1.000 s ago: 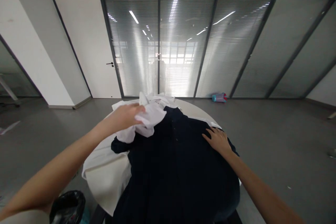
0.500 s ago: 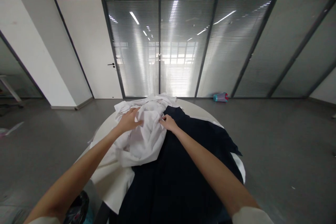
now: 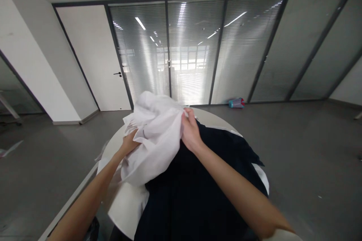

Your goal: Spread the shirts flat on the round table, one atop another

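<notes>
A crumpled white garment (image 3: 157,130) is bunched up over the left part of a round white table (image 3: 124,211), its upper part raised in a loose fold. My right hand (image 3: 191,130) is closed on the garment's right edge, pinching the fabric. At the left side, my left hand (image 3: 131,142) grasps the same garment, its fingertips hidden behind the folds. Under my right forearm a dark navy garment (image 3: 198,184) lies spread over the table and hangs past its near edge. The exact kind of either garment is not clear.
More white cloth (image 3: 260,177) shows under the navy garment at the table's right edge. A blue and red patterned object (image 3: 236,102) lies on the floor by the glass partition (image 3: 192,56). A bin with a dark liner (image 3: 92,229) stands low at the left.
The white garment has been lifted and its upper part has swung up. My right hand has risen slightly to the right with its edge; my left hand has moved lower and to the left.
</notes>
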`<state>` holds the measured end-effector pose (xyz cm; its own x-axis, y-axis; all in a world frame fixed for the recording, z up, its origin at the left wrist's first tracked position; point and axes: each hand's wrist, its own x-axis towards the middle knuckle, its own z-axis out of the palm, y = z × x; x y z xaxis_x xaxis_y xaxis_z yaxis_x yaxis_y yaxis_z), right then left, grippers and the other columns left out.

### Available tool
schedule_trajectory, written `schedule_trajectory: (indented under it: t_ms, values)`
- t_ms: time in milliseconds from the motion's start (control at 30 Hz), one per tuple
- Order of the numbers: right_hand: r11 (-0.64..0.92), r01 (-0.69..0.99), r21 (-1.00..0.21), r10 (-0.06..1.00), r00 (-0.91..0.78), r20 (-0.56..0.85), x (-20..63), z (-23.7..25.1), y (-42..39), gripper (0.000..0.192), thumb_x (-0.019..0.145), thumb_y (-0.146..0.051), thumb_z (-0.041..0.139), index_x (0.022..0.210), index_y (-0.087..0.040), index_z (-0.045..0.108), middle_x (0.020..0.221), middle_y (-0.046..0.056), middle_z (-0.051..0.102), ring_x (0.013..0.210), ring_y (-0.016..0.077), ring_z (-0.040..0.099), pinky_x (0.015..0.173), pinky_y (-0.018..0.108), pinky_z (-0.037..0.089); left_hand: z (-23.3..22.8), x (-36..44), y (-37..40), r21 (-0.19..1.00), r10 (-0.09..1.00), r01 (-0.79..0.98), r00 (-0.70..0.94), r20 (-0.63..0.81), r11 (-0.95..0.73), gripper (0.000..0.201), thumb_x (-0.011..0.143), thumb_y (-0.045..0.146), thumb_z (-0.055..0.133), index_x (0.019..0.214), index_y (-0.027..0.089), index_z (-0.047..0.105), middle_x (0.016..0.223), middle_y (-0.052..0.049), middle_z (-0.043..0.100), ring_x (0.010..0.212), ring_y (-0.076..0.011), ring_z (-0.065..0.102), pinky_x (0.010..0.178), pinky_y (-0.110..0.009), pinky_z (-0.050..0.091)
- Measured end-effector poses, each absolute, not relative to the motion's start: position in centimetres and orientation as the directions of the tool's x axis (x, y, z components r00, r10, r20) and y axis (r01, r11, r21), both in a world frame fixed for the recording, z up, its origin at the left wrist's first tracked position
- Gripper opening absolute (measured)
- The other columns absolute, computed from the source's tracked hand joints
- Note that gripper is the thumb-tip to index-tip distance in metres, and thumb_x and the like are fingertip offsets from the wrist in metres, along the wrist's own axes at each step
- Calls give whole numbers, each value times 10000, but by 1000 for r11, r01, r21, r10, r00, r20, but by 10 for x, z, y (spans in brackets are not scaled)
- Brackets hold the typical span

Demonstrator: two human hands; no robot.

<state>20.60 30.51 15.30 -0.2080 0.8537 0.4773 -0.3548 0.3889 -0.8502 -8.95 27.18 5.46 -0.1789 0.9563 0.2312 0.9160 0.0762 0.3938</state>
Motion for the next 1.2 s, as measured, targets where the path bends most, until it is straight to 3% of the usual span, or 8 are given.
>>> schedule_trajectory:
  t_ms: [100, 233, 333, 433, 667, 800, 933, 1200]
  values:
    - [279, -222, -934, 949, -86, 304, 279, 125, 317, 368, 849, -604, 510, 952, -278, 376, 832, -20, 544, 749, 176, 558, 666, 282, 467, 74, -85, 257, 507, 900, 862, -229, 372, 11, 470, 768, 323, 527, 1201, 155, 605, 1178, -145, 685, 1112, -309, 628, 955, -417, 485]
    - [167, 351, -921, 978, -180, 109, 375, 77, 330, 373, 735, -544, 613, 872, -239, 449, 661, -29, 537, 605, 169, 526, 555, 278, 402, 114, -62, 211, 484, 884, 860, -91, 458, -163, 327, 734, 278, 515, 995, 171, 680, 1035, -92, 708, 911, -239, 655, 818, -319, 520]
    - [240, 565, -789, 944, -325, 55, 420, 65, 324, 354, 721, -502, 638, 908, -216, 544, 671, -14, 586, 628, 176, 562, 590, 290, 423, 148, -39, 165, 500, 970, 833, 228, 82, -238, 240, 729, 250, 581, 920, 211, 720, 907, -40, 704, 799, -192, 641, 721, -260, 511]
    - [330, 681, -654, 922, -381, 68, 433, 72, 316, 334, 795, -528, 587, 863, -206, 643, 753, 37, 657, 697, 194, 606, 649, 308, 448, 172, -20, 134, 557, 871, 788, 441, -214, -262, 293, 802, 348, 652, 1069, 264, 739, 914, -39, 699, 795, -181, 643, 701, -244, 510]
    - [155, 911, -383, 988, -149, 44, 404, 79, 326, 376, 891, -507, 514, 901, -194, 721, 948, 133, 731, 911, 309, 679, 739, 373, 472, 155, 27, 195, 538, 970, 807, 201, 136, -243, 468, 907, 506, 507, 1255, 220, 634, 1139, -90, 687, 946, -218, 656, 777, -309, 529]
    - [284, 838, -466, 946, -323, -3, 389, 64, 331, 154, 847, -306, 565, 839, -192, 669, 950, 98, 719, 914, 261, 672, 781, 341, 474, 115, 57, 259, 478, 945, 815, 281, 170, -328, 592, 818, 474, 604, 1337, 193, 551, 1370, -144, 568, 1199, -291, 566, 989, -417, 451]
    - [432, 555, -711, 885, -413, 216, 383, 63, 332, 221, 860, -412, 515, 816, -201, 564, 813, 49, 670, 800, 210, 636, 740, 317, 488, 90, 77, 299, 485, 972, 851, 112, 208, -201, 418, 797, 446, 635, 1134, 200, 647, 1139, -136, 679, 1153, -329, 587, 962, -449, 423]
    - [262, 241, -935, 948, 118, 296, 422, 86, 307, 469, 761, -674, 595, 929, -252, 473, 627, -22, 590, 500, 160, 523, 465, 256, 383, 113, 32, 296, 659, 821, 745, -309, 481, -106, 345, 914, 452, 364, 908, 175, 569, 771, -48, 608, 711, -199, 567, 644, -299, 449]
